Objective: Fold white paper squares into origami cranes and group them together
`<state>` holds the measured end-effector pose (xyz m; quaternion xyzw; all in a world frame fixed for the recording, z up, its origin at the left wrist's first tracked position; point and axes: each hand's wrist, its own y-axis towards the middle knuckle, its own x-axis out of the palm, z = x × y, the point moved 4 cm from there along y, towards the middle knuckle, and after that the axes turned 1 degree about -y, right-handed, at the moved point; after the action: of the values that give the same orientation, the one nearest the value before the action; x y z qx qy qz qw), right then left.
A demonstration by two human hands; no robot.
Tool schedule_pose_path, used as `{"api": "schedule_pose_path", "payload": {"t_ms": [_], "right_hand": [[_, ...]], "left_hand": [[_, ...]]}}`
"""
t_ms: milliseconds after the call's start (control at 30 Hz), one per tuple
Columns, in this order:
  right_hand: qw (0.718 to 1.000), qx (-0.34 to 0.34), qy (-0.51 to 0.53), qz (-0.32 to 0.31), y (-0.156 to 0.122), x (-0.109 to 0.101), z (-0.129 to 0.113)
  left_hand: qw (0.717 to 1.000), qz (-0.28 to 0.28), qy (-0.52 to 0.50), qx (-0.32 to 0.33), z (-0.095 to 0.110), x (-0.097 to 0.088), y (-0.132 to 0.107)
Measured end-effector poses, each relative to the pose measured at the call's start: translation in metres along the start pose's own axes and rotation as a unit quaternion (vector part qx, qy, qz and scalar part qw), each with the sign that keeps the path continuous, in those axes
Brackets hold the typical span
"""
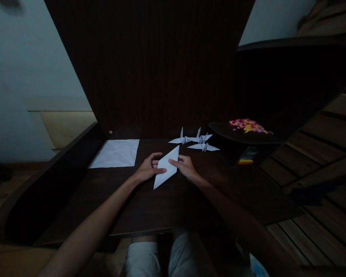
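Note:
A white folded paper (166, 168), shaped like a long diamond, is held between my two hands above the dark desk. My left hand (148, 168) grips its left edge, thumb on top and fingers beneath. On the right side my right hand (186, 166) pinches it the same way, with the thumb lying on the upper face. The paper is tilted, one point toward the back right and the other toward me. Just behind it several folded paper cranes (203, 147) stand together on the desk.
A flat white sheet (117, 153) with crease lines lies at the back left of the desk (161, 215). To the right, a small raised shelf (248, 139) bears a pile of pink, red and yellow pieces (248, 125). A dark side board (60, 181) borders the left.

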<state>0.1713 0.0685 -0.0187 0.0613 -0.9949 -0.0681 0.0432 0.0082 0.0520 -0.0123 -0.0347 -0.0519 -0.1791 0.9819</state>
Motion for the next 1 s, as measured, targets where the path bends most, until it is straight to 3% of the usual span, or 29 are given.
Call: {"api": "schedule_pose_path", "payload": {"t_ms": [167,367,500,600,733,833,1000], "right_hand": [[0.999,-0.011,-0.019,0.043,0.003,-0.006,0.0],[0.993,-0.052,-0.087,0.068,0.01,-0.018,0.004],[0.955,-0.093,-0.279,0.034,0.006,-0.018,-0.004],[0.912,-0.092,-0.399,0.002,0.0,-0.014,-0.008],[0.852,-0.146,-0.503,-0.034,-0.004,-0.005,-0.008],[0.842,-0.161,-0.51,-0.063,-0.006,0.0,-0.002],[0.849,-0.174,-0.489,-0.098,-0.007,0.007,0.003]], "left_hand": [[0.998,0.014,0.054,0.019,0.001,-0.011,0.002],[0.971,0.009,0.228,0.073,0.006,-0.02,0.003],[0.921,0.039,0.373,0.11,0.012,-0.023,0.001],[0.878,0.027,0.458,0.134,0.014,-0.021,0.0],[0.829,0.018,0.533,0.168,0.011,-0.019,0.001],[0.812,0.016,0.554,0.184,0.007,-0.018,0.001],[0.81,0.019,0.553,0.195,0.005,-0.015,0.001]]}}
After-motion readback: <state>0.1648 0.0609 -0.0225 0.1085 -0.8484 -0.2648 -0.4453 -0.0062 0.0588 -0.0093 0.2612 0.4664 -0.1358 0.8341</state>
